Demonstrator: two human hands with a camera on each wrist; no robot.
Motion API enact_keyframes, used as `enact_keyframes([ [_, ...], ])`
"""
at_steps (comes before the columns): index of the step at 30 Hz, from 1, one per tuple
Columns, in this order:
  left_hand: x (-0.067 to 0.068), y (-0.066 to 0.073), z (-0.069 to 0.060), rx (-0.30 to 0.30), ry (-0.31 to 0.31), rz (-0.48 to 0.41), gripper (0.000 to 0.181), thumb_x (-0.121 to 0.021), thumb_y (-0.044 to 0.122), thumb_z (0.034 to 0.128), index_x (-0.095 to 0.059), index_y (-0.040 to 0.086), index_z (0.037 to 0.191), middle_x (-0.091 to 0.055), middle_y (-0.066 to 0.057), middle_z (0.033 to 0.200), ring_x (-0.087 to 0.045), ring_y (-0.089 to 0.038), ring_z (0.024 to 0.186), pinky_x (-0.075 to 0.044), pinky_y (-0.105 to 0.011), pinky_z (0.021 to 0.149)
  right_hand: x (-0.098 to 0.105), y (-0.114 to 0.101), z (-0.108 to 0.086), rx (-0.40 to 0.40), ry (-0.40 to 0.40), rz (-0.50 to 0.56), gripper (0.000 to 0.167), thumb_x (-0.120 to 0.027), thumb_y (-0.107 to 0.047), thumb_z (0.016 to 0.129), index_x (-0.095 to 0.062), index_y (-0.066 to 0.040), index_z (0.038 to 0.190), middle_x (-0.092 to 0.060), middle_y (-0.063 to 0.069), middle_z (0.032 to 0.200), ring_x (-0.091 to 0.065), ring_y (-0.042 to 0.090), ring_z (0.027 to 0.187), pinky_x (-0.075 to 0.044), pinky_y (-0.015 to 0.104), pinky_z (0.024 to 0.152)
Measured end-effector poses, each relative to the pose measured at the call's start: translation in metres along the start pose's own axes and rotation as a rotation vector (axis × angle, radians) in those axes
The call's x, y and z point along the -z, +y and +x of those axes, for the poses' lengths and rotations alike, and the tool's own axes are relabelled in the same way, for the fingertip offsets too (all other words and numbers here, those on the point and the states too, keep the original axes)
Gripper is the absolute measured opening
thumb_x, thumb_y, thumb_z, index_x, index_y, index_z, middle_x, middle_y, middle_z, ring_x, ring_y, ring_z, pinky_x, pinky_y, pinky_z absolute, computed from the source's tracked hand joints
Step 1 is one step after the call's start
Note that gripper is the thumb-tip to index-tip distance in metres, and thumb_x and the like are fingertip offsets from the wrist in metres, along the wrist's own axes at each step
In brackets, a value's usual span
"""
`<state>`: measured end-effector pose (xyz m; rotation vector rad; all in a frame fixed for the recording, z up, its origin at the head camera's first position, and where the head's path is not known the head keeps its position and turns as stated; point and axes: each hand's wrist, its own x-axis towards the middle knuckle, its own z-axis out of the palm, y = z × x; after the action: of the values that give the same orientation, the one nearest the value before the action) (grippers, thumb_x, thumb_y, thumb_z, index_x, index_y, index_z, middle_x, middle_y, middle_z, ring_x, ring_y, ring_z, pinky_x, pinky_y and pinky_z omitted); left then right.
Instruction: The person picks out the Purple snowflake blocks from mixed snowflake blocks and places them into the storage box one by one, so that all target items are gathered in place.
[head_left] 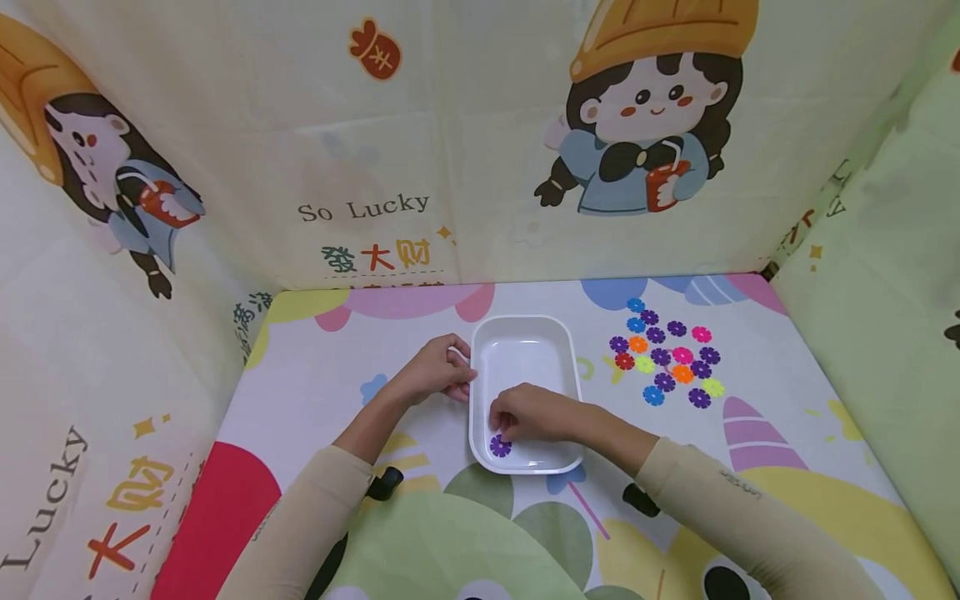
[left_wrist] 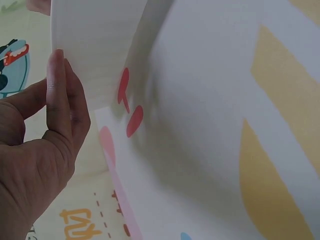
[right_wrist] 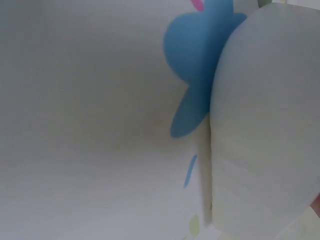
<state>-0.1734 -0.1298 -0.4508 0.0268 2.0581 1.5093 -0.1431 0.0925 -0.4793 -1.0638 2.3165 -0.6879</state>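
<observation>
A white rectangular tray lies in the middle of the table. My left hand is at its left side, fingertips touching the outer wall near the rim. In the left wrist view, extended fingers rest against the tray wall. Inside the tray, toward its near end, my right hand has curled fingers, with the fingertips at a purple flower-shaped disc that they appear to pinch. The right wrist view shows mainly the tray's outside wall; the fingertips are hidden there.
To the right of the tray, a loose cluster of small flower-shaped discs in purple, blue, orange, pink, red and yellow lies on the patterned tablecloth. Printed cloth walls enclose the table at the back and sides.
</observation>
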Motion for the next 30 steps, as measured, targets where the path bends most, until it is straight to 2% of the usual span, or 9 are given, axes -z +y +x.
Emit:
enact_keyframes([
  [6, -0.001, -0.001, 0.000, -0.003, 0.003, -0.002, 0.035, -0.068, -0.002, 0.0961, -0.047, -0.004, 0.125, -0.067, -0.023, 0.095, -0.071, -0.018, 0.060, -0.068, -0.048, 0.070, 0.014, -0.002, -0.010, 0.014, 0.048, 0.014, 0.012, -0.081, -0.013, 0.090, -0.075, -0.013, 0.101, -0.065, -0.009, 0.084, -0.056, 0.006, 0.079, -0.056, 0.018, 0.074],
  [12, -0.001, -0.002, 0.003, 0.001, 0.014, -0.006, 0.034, -0.069, -0.002, 0.0958, -0.048, -0.002, 0.124, -0.067, -0.018, 0.091, -0.072, -0.019, 0.060, -0.068, -0.050, 0.070, 0.029, -0.003, -0.029, 0.027, 0.116, 0.022, 0.015, -0.081, -0.012, 0.090, -0.074, -0.011, 0.103, -0.067, -0.008, 0.088, -0.059, 0.009, 0.083, -0.059, 0.020, 0.077],
  [19, -0.001, -0.003, 0.003, 0.011, 0.020, -0.001, 0.034, -0.069, -0.001, 0.0956, -0.049, -0.001, 0.123, -0.066, -0.017, 0.091, -0.072, -0.020, 0.061, -0.067, -0.051, 0.072, 0.038, 0.002, -0.058, -0.022, 0.196, 0.026, 0.018, -0.080, -0.017, 0.091, -0.074, -0.016, 0.108, -0.069, -0.008, 0.097, -0.061, 0.007, 0.088, -0.061, 0.017, 0.080],
  [22, -0.001, -0.002, 0.002, 0.015, 0.019, -0.002, 0.034, -0.069, -0.001, 0.0957, -0.049, -0.001, 0.123, -0.067, -0.018, 0.092, -0.072, -0.020, 0.061, -0.067, -0.051, 0.072, 0.043, 0.005, -0.071, -0.032, 0.249, 0.014, 0.020, -0.081, -0.016, 0.090, -0.073, -0.018, 0.108, -0.070, -0.008, 0.099, -0.063, 0.006, 0.090, -0.061, 0.016, 0.080],
  [30, -0.001, 0.000, 0.001, 0.016, 0.026, 0.013, 0.035, -0.071, 0.001, 0.0954, -0.050, 0.000, 0.124, -0.068, -0.017, 0.093, -0.072, -0.020, 0.061, -0.068, -0.045, 0.069, 0.056, 0.022, -0.105, -0.052, 0.412, -0.008, 0.023, -0.084, -0.009, 0.086, -0.075, -0.013, 0.106, -0.072, -0.005, 0.098, -0.066, 0.009, 0.088, -0.063, 0.017, 0.077],
])
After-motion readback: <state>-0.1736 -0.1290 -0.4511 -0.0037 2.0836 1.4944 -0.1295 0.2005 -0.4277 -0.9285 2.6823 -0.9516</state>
